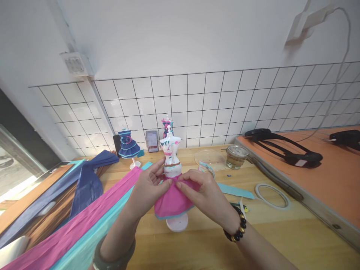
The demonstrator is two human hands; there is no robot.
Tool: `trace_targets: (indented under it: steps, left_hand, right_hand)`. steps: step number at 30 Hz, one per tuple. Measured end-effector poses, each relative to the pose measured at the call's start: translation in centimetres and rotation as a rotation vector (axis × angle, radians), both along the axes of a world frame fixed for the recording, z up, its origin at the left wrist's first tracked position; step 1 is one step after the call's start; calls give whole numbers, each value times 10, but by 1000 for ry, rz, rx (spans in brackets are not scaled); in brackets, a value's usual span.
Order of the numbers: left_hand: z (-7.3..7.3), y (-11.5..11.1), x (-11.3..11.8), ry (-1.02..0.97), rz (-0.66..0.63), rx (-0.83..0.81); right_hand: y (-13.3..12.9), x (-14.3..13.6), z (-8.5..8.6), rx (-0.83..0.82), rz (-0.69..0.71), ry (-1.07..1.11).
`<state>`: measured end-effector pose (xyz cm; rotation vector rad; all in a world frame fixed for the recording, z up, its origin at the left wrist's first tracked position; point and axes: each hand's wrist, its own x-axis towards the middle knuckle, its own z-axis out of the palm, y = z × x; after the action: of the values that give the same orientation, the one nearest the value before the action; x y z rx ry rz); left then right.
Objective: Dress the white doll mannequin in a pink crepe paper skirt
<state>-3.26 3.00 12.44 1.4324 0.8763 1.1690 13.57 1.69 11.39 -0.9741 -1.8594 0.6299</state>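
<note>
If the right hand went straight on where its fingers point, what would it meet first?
The right hand would first meet the pink skirt near the waist of the mannequin, which its fingertips appear to touch; the left hand looks next in line, though depth is unclear.

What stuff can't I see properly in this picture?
In the head view:
Pink skirt: waist partly covered by fingers; its back is turned away.
Rear mannequin: lower part hidden behind the front mannequin.
Phone: the top of its screen is blurred.
Pink strip: cut off at bottom left.
Purple speck: too small to tell.
</note>
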Motion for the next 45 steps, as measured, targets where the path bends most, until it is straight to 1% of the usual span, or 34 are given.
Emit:
trace_targets:
  steps: [4, 10, 16, 21, 26, 35, 41, 45]
  left_hand:
    - [-3, 1, 0, -1, 0, 4]
    - [-2, 0, 1, -56, -12, -11]
    - [-3, 1, 1, -86, -34, -11]
    - [-3, 0, 1, -52, -12, -9]
    - [-5, 0, 1, -77, -31, -1]
    - [-5, -1, 2, -82, -63, 33]
    - [-4, -2, 3, -76, -77, 47]
    - [-5, -2, 2, -80, -89, 61]
  right_hand:
    - [-1, -1, 0, 24, 31, 0]
    - [0, 0, 0, 11, 55, 17]
    - [1, 0, -2, -19, 3, 46]
    - [2, 1, -3, -36, -2, 63]
    - [2, 0, -2, -68, -13, 87]
    - [2, 0, -5, -70, -34, 84]
    - [3, -2, -5, -30, -123, 83]
    - [3, -1, -3, -56, -141, 61]
